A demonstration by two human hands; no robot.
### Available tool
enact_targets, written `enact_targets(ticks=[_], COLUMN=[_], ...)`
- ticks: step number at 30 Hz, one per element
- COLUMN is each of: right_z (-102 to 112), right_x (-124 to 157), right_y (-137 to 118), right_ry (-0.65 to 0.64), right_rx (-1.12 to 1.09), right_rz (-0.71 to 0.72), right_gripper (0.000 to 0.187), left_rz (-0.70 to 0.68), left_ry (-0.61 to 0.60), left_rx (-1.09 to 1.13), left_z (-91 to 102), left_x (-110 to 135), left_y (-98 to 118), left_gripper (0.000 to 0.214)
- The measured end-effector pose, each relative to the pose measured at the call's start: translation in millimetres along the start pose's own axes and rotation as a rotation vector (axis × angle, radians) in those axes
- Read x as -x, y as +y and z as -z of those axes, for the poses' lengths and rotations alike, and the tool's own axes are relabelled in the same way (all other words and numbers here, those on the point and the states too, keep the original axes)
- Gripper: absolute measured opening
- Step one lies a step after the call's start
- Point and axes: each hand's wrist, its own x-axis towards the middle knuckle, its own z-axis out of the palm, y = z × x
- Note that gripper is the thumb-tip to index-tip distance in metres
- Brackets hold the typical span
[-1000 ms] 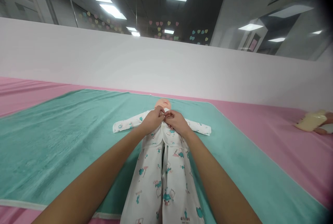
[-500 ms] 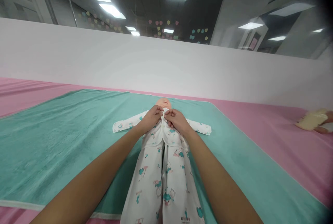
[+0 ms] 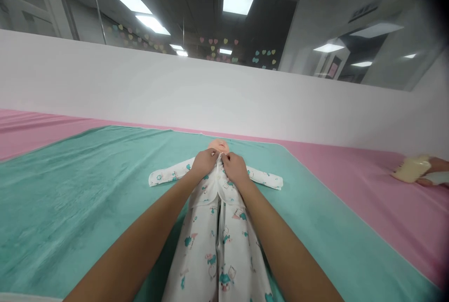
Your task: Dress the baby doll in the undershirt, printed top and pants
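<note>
"So, where does the person's work lie just now?"

"Near the middle of the frame, at the neck of a patterned shirt point(image 3: 210, 188) on a doll point(image 3: 218, 145); the doll lies on a green blanket point(image 3: 87, 194), its head just above the hands; its sleeves spread to either side, and the patterned trousers point(image 3: 199, 241) run down to the bottom of the frame."

"And the grip?"

"Closed, on both sides; the left hand point(image 3: 204, 163) seems to pinch one front edge of the shirt by the collar, and the right hand point(image 3: 235, 167) the other edge, just beside it; whether a button or a snap sits between the fingertips cannot be told, being too small and partly covered."

"Which step would that be, then?"

"By the look of it, lining up the two edges at the top of the shirt front; below the hands the edges lie close together, parting in a rounded notch at the hem."

"What does the next move call for?"

"Probably a light, level pinch, with both edges flat and even; thin cloth like that would likely bunch if one hand pulled harder; room for the fingers looks tight under the doll's chin, too."
</note>
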Motion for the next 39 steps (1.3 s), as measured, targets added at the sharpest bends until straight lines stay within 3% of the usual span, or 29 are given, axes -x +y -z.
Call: enact_targets(ticks=[3, 8, 12, 19, 28, 39], right_z=[-4, -10, -13, -20, -19, -22], right_x=[-22, -45, -42, -32, -37, -35], right_y=[0, -2, 4, 16, 22, 25], right_ry=[-0.114, -0.172, -0.117, 0.048, -0.089, -0.069], right_rx=[0.038, 0.001, -0.096, -0.363, -0.609, -0.710], right_rz=[-0.019, -0.001, -0.005, -0.057, -0.046, -0.100], right_gripper=[0.036, 0.028, 0.027, 0.027, 0.026, 0.023], left_rz=[0.001, -0.025, -0.054, 0.018, 0.071, 0.122], left_ry=[-0.017, -0.051, -0.059, 0.009, 0.061, 0.033], left_rx=[-0.055, -0.089, -0.078, -0.017, 0.307, 0.499], left_z=[-3.5, -1.4, 0.5, -5.5, 2.9, 2.1], left_x=[-8, -14, -15, -21, -19, -18], left_y=[-4, -13, -14, -7, 2, 3], left_gripper=[0.027, 0.028, 0.030, 0.019, 0.017, 0.013])
